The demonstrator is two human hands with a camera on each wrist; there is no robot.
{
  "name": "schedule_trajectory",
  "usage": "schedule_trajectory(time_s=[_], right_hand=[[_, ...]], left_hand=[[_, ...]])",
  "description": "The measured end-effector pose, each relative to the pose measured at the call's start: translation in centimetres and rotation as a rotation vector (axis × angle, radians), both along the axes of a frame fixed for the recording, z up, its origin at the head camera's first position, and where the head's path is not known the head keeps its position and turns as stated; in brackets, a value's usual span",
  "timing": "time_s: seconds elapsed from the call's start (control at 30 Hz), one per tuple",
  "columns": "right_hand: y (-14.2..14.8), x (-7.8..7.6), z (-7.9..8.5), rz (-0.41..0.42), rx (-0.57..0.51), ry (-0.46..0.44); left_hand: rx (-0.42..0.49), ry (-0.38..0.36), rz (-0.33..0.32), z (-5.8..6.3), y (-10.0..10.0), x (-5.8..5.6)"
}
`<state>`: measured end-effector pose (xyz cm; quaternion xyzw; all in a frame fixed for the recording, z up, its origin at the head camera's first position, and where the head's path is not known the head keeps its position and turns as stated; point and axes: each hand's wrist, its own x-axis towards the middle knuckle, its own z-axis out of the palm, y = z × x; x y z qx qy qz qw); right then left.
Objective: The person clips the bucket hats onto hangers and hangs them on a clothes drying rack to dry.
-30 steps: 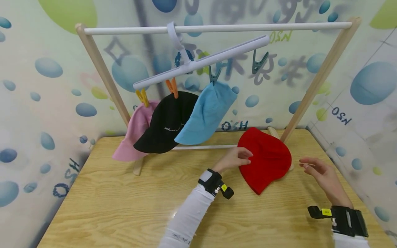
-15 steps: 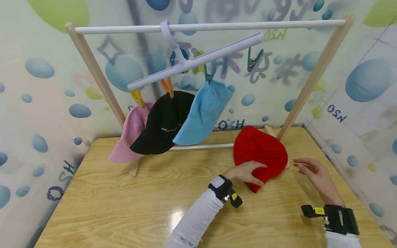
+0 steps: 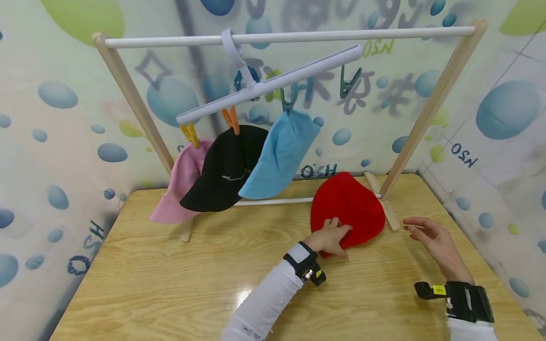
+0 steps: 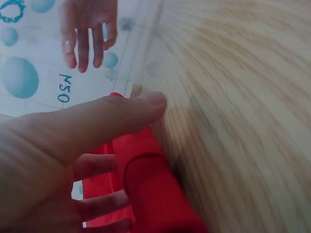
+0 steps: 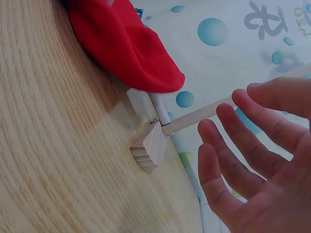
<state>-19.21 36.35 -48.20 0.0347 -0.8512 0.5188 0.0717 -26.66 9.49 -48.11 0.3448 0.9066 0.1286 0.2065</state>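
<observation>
A red bucket hat [image 3: 350,206] lies on the wooden table at the right, in front of the rack. My left hand [image 3: 330,237] grips its near edge. In the left wrist view the thumb [image 4: 121,114] crosses one side of the red cloth while the other fingers reach over the far side. To the right of the hat my right hand [image 3: 439,244] is raised, fingers loosely bent and holding nothing. In the right wrist view those fingers [image 5: 248,141] spread apart, away from the hat.
A white-barred rack [image 3: 294,35] bears a tilted white hanger [image 3: 273,85]. Clothespins hold a pink hat [image 3: 181,189], a black hat [image 3: 230,170] and a light blue hat [image 3: 281,156] on it. A dark green clothespin [image 3: 347,84] dangles on the right. The rack's wooden foot [image 3: 388,210] stands beside the red hat.
My left hand has moved from the red hat's left side to its near edge. The hat has shifted left, uncovering the rack's right foot. My right hand has stayed about where it was.
</observation>
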Motion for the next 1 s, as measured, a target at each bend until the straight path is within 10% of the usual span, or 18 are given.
schedule_trajectory(time_s=[0.67, 1.0], right_hand=[[-0.60, -0.27, -0.53, 0.094, -0.019, 0.032], [-0.95, -0.25, -0.11, 0.072, 0.042, -0.004]], left_hand=[[-0.097, 0.179, 0.216, -0.76, -0.44, 0.15], [-0.080, 0.176, 0.218, -0.71, -0.97, -0.04]])
